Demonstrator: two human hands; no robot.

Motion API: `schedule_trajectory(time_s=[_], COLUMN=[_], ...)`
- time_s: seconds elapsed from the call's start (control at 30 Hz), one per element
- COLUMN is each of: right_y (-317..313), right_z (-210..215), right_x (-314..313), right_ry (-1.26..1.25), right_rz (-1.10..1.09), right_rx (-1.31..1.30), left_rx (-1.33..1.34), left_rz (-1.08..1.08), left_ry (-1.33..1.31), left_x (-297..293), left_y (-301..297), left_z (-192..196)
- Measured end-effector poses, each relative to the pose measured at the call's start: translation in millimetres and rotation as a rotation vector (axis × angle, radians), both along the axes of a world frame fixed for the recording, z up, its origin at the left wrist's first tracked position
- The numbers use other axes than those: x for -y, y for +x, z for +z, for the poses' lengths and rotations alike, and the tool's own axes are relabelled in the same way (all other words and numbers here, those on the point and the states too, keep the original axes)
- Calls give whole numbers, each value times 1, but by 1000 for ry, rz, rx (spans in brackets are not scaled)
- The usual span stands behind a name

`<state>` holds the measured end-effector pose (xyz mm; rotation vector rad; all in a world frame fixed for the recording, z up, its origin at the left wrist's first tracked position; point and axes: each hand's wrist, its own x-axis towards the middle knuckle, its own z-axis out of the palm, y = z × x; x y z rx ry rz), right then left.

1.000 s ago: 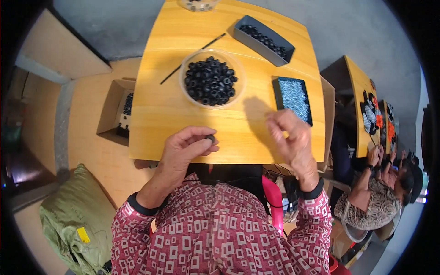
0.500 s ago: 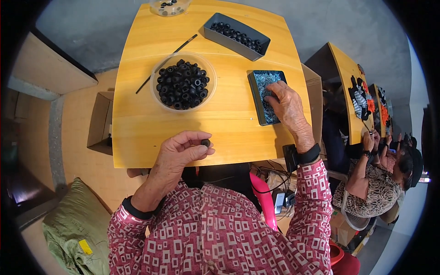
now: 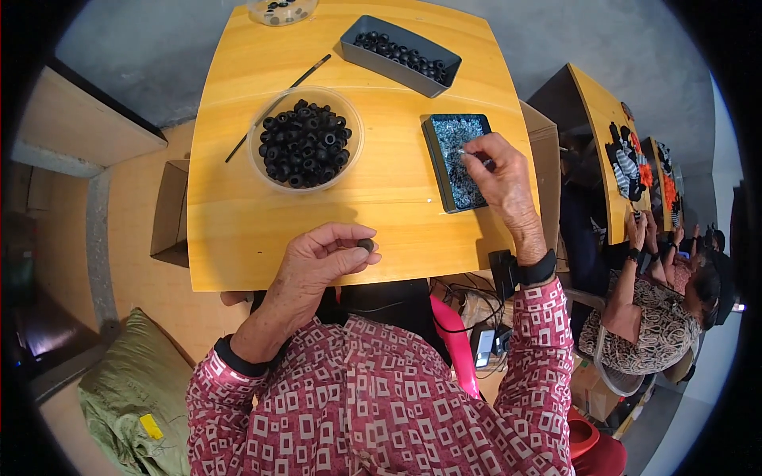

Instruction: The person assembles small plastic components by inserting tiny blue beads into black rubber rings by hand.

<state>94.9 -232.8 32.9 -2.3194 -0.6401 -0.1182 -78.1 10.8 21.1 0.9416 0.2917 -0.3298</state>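
Observation:
My left hand (image 3: 321, 258) is above the table's near edge, thumb and fingers closed on a small, round black piece (image 3: 366, 245). At the right, my right hand (image 3: 509, 181) is over a dark rectangular tray (image 3: 441, 184) of small, shiny silvery-blue bits. Its thumb and forefinger are pinched together, and a tiny glint shows at the tips, too small to name. A clear round bowl (image 3: 359, 119) heaped with hollow black pieces (image 3: 305, 147) stands left of the tray. Beyond them sits a grey oblong bin (image 3: 389, 70) with more black pieces.
A thin dark stick (image 3: 308, 73) lies beside the bowl. Another clear bowl (image 3: 295, 17) stands at the far edge. Cardboard boxes (image 3: 171, 218) flank the wooden table (image 3: 389, 190). A green sack (image 3: 135, 389) lies at lower left. Another person (image 3: 647, 317) works at a table on the right.
My right hand's fingertips have lifted a little from the bits and come together in a pinch. My left hand still holds the black piece. The whole view has shifted slightly.

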Motion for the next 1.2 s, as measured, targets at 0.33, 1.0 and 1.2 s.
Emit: schedule_trajectory(time_s=[0.33,1.0,1.2], right_y=[-6,-19,-52], right_z=[-9,1,20], right_x=[9,10,-9], right_ry=[386,452,621], right_rz=[-71,-54,15], right_rx=[-344,-174,-376], left_rx=[12,9,28], left_rz=[-30,-77,-55], left_ry=[-31,-5,-2], left_x=[11,16,20], left_y=[9,6,8], left_z=[5,-2,5])
